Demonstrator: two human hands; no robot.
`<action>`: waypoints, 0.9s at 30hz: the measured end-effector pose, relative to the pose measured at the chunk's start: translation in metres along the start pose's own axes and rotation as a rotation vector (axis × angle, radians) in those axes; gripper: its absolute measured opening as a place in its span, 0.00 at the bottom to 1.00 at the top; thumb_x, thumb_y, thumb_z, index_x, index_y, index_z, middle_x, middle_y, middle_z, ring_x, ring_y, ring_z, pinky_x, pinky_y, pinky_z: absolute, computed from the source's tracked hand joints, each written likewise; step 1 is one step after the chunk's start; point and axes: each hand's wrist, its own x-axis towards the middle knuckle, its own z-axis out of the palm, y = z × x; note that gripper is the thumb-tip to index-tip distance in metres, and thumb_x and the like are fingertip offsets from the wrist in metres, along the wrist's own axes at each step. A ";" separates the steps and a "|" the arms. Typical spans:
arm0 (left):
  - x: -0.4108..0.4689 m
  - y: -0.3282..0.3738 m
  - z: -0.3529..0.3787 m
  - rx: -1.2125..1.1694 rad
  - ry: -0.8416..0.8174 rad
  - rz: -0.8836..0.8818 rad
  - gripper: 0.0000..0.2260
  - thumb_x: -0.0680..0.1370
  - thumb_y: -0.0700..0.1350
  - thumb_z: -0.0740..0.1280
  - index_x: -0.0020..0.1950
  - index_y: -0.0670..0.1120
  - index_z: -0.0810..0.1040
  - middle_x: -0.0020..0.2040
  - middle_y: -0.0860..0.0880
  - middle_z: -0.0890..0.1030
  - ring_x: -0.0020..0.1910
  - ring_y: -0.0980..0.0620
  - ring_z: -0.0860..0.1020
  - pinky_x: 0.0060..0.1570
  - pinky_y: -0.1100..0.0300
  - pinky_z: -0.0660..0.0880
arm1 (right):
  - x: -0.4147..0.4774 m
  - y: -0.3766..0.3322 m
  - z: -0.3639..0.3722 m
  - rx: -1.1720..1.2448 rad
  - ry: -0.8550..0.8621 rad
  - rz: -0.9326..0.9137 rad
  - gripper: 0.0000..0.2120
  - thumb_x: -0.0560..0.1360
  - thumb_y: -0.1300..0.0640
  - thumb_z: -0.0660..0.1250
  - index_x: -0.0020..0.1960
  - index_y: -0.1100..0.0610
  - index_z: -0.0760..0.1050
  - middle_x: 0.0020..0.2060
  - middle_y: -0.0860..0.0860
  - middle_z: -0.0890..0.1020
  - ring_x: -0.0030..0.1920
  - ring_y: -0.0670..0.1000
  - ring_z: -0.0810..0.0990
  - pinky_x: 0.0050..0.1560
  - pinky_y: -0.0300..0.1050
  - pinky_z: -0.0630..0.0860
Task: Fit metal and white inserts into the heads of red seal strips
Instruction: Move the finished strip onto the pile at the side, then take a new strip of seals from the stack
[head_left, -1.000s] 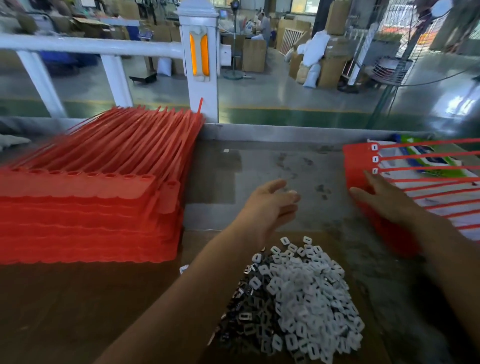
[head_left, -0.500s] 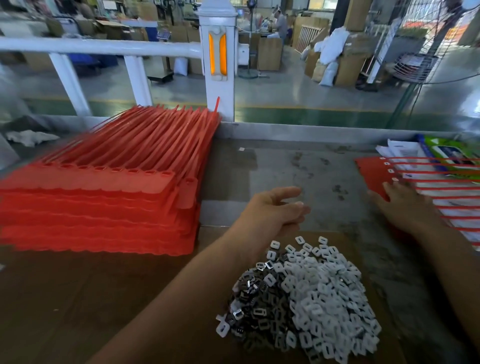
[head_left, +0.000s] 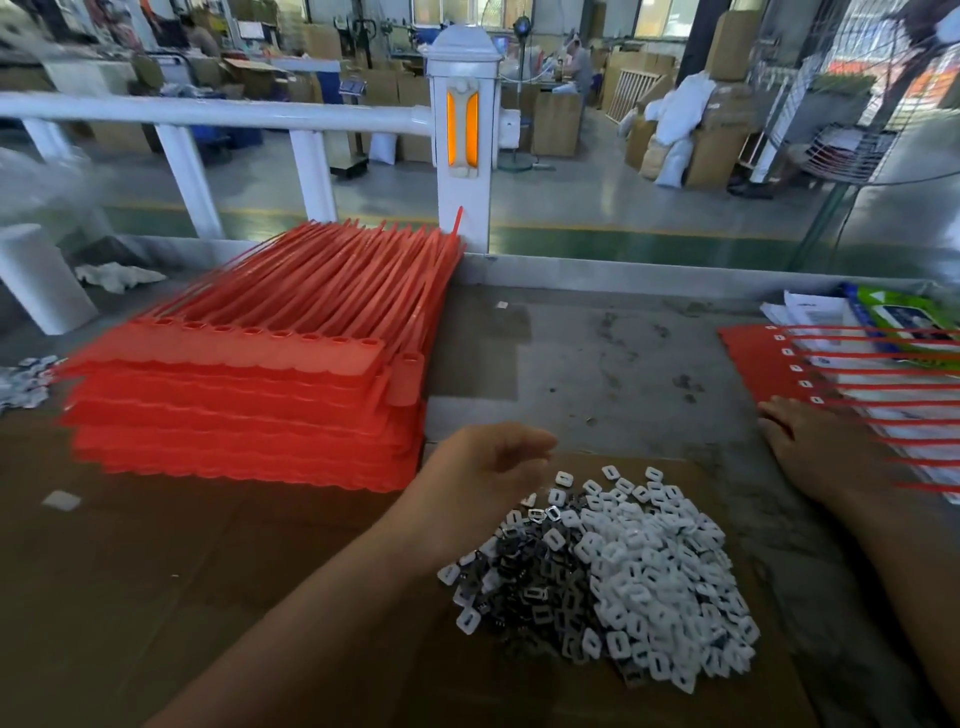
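Place: factory floor, workshop.
Evidence: stacked cardboard boxes (head_left: 556, 122), white railing (head_left: 208, 111), bulk red seal strips (head_left: 270, 374) piled on tabletop (head_left: 597, 353).

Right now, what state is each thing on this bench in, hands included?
left hand: over the insert pile's far edge, fingers curled, fingertips blurred; grip unclear.
right hand: flat, fingers straight, resting on the right-hand strip sheet.
insert pile: loose heap, white and metal mixed, on cardboard.
red strip stack: piled flat, top heads look empty.
right-hand strip sheet: lying flat, visible heads hold white inserts.

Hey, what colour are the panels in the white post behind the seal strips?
The post panels are orange, seen in the head view.
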 end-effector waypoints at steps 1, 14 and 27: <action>-0.003 -0.003 -0.002 0.042 0.031 0.017 0.14 0.78 0.43 0.63 0.63 0.48 0.75 0.55 0.56 0.79 0.52 0.66 0.76 0.51 0.76 0.71 | -0.001 0.000 -0.002 0.013 -0.037 -0.004 0.18 0.80 0.55 0.57 0.68 0.60 0.69 0.69 0.57 0.68 0.69 0.58 0.66 0.69 0.51 0.59; -0.009 -0.050 -0.007 0.180 0.294 0.122 0.09 0.75 0.37 0.66 0.50 0.48 0.82 0.42 0.66 0.78 0.46 0.71 0.76 0.43 0.79 0.69 | -0.026 -0.098 -0.042 0.257 0.032 -0.329 0.13 0.77 0.58 0.63 0.59 0.60 0.77 0.61 0.55 0.77 0.61 0.53 0.74 0.55 0.36 0.62; -0.008 -0.064 -0.013 0.127 0.254 0.068 0.09 0.76 0.36 0.65 0.47 0.48 0.82 0.43 0.58 0.81 0.42 0.68 0.77 0.41 0.78 0.68 | -0.075 -0.288 -0.057 0.556 0.051 -0.802 0.20 0.75 0.51 0.65 0.64 0.59 0.73 0.61 0.54 0.77 0.61 0.51 0.74 0.60 0.44 0.68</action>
